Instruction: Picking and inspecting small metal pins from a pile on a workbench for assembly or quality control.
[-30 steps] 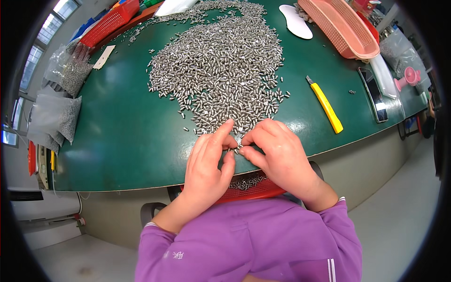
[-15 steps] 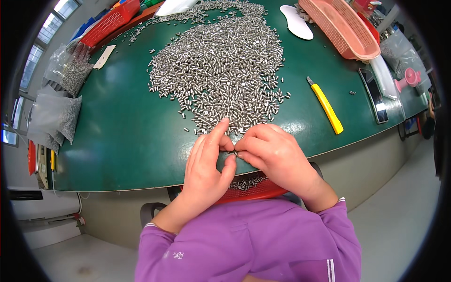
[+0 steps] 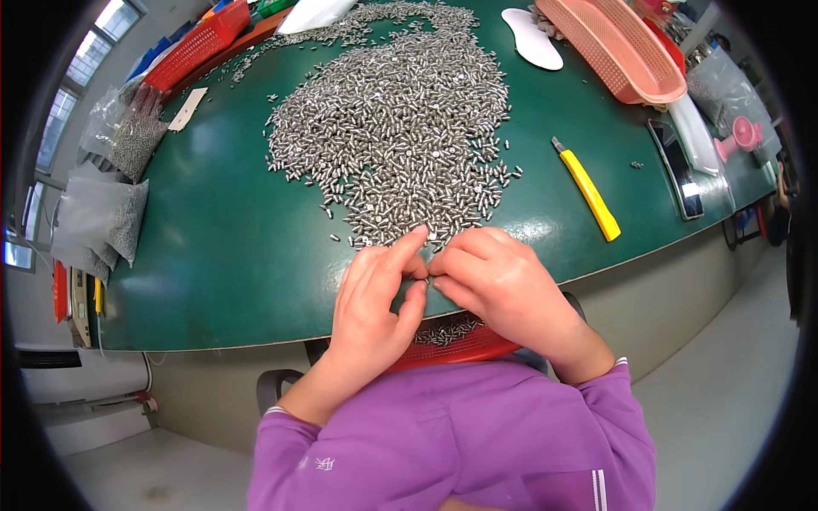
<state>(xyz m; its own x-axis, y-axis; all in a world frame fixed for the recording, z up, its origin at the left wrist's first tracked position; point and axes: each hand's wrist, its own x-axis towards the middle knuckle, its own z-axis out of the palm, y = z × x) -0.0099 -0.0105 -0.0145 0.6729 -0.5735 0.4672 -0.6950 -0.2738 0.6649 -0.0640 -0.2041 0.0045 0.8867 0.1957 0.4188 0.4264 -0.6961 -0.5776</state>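
Observation:
My left hand (image 3: 372,300) and my right hand (image 3: 503,285) meet at the near edge of the pile, over the table's front. On the left, thumb and bent fingers curl nearly together in a ring, while the index finger stretches toward the pile. The right thumb and fingers are pinched close against the left fingertips. Whatever lies between them is too small and covered to make out. Beyond my hands spreads a big heap of small silvery metal pins (image 3: 400,128), rounded like short plugs. Below the table edge, a red basket (image 3: 452,347) at my lap holds more pins.
A yellow utility knife (image 3: 588,194) lies right of the heap, a phone (image 3: 676,170) farther right. Pink basket (image 3: 630,60), white insole-shaped sheet (image 3: 532,39) and pink fan (image 3: 740,136) stand beyond. Bags of pins (image 3: 102,213) line the left edge of the green table (image 3: 213,281).
The view has shifted slightly. My left index fingertip has come a little nearer my right hand. Both hands otherwise stay in the same place, fingertips together.

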